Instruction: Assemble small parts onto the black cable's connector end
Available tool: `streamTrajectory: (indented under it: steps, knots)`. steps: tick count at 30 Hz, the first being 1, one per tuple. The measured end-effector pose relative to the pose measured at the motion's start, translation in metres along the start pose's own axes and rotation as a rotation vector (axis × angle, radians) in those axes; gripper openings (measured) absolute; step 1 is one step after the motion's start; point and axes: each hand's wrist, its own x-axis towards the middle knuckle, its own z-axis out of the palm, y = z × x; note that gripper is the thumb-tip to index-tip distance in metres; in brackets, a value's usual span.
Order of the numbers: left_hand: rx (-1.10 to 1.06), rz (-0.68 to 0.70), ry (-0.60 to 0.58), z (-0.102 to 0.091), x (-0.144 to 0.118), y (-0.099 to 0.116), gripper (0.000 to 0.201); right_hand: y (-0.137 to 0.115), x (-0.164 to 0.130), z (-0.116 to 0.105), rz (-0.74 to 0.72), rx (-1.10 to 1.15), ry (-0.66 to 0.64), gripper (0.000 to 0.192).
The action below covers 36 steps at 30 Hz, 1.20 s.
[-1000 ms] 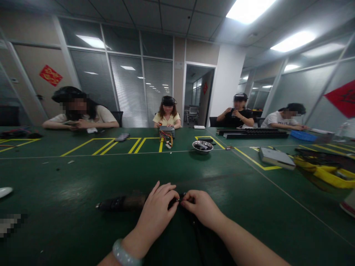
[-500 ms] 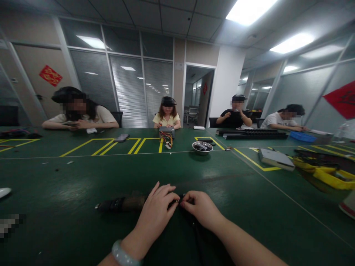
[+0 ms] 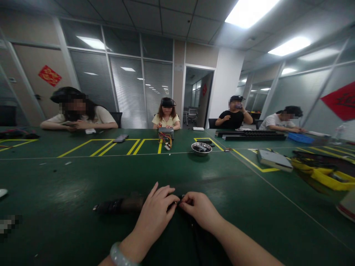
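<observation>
A dark, roughly cylindrical object (image 3: pixel 129 205) lies on the green table, its small shiny tip pointing left. My left hand (image 3: pixel 158 207) rests over its right part and hides it. Thumb and index finger of that hand are pinched at a tiny shiny spot, while the other fingers stretch forward. Close beside it, my right hand (image 3: pixel 198 207) has thumb and fingers pinched together on something small and dark that I cannot make out. A dark strap or cord (image 3: pixel 193 223) runs from under the fingertips towards me, dim against the table.
Ahead stands a metal bowl (image 3: pixel 201 148) of dark pieces. A flat grey box (image 3: pixel 274 160) and yellow trays (image 3: pixel 331 179) lie to the right. Across the table are a power supply (image 3: pixel 165 132) with coloured wires, black rails (image 3: pixel 251 135), a blue tray (image 3: pixel 300 138) and several seated people.
My hands stay almost in place, fingertips still pinched close together. The view shifts slightly. Across the table, the person in black has lowered one hand a little.
</observation>
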Motion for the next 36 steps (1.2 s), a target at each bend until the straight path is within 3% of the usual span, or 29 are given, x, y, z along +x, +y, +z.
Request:
streamTrajectory:
  steps: [4,9,25,36]
  knots:
    - [-0.018,0.008,0.003,0.0021,-0.0008,-0.0005,0.028,0.0011,0.0000,0.0006,0.005,-0.006,0.005,0.012]
    - [-0.025,-0.003,-0.001,0.0004,-0.0006,-0.0010,0.015,0.0037,0.0000,0.0018,0.010,0.004,0.003,0.012]
    - [0.022,0.013,0.012,0.0039,-0.0015,0.0034,0.022,0.0024,0.0005,0.0012,0.009,-0.004,0.003,0.010]
    - [0.022,0.007,-0.011,0.0025,0.0002,-0.0013,0.013,0.0032,0.0015,0.0021,0.028,-0.007,-0.008,0.010]
